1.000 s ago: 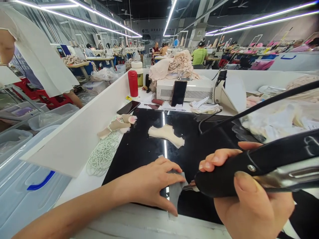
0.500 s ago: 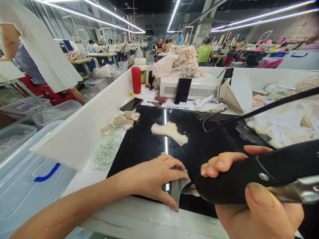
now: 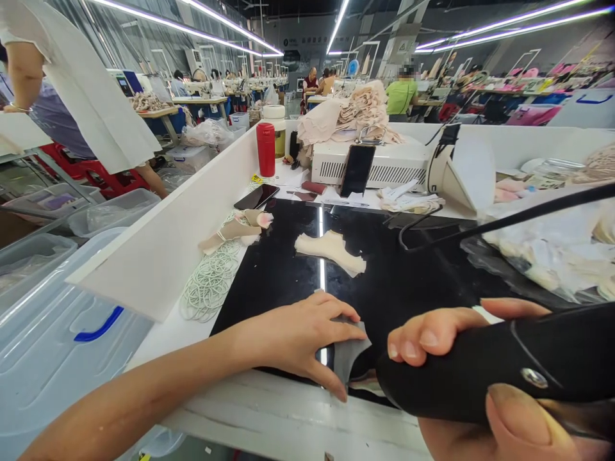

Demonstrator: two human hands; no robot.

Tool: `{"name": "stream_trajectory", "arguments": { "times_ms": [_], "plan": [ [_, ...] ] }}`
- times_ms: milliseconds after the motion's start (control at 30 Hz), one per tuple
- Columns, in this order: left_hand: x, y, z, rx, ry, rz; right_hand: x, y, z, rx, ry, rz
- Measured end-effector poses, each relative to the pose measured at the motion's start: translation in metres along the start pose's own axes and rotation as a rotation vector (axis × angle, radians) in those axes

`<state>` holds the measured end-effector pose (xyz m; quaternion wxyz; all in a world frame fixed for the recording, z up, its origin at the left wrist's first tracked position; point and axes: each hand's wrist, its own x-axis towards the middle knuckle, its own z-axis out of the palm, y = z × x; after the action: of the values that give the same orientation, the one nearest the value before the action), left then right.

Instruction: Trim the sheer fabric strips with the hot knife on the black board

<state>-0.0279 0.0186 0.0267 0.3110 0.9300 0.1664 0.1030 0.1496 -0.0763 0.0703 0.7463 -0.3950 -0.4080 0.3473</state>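
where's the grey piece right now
Low in the head view, just right of centre, the grey piece is between the left hand and the black tool.

At the near edge of a white bench point(image 3: 250, 406), our left hand point(image 3: 298, 336) spreads over a piece of grey cloth point(image 3: 353, 349) while our right hand point(image 3: 516, 422) grips a black hand tool point(image 3: 456, 371), its rounded end facing the cloth. A cream fabric piece point(image 3: 331, 250) lies toward the far edge of the glossy black panel point(image 3: 281, 288) before us. Along that panel's left edge, we have pale green loops point(image 3: 209, 288) and a tied tan bundle point(image 3: 228, 237); near its far left corner, a dark phone point(image 3: 257, 196) and a red tumbler point(image 3: 266, 150). Toward the bench's far edge, pale pink cloth point(image 3: 362, 112) is heaped on a white vented machine point(image 3: 394, 169).
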Motion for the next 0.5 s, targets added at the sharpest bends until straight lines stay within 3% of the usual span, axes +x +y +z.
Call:
{"name": "stream_trajectory", "arguments": {
  "times_ms": [133, 500],
  "plan": [
    [0.0, -0.002, 0.003, -0.028, 0.035, 0.011, 0.002, 0.001, -0.006, -0.01, -0.011, 0.002],
    [0.001, -0.012, 0.011, 0.112, 0.16, 0.073, 0.039, -0.002, -0.028, -0.106, 0.229, -0.117]
  ]
}}
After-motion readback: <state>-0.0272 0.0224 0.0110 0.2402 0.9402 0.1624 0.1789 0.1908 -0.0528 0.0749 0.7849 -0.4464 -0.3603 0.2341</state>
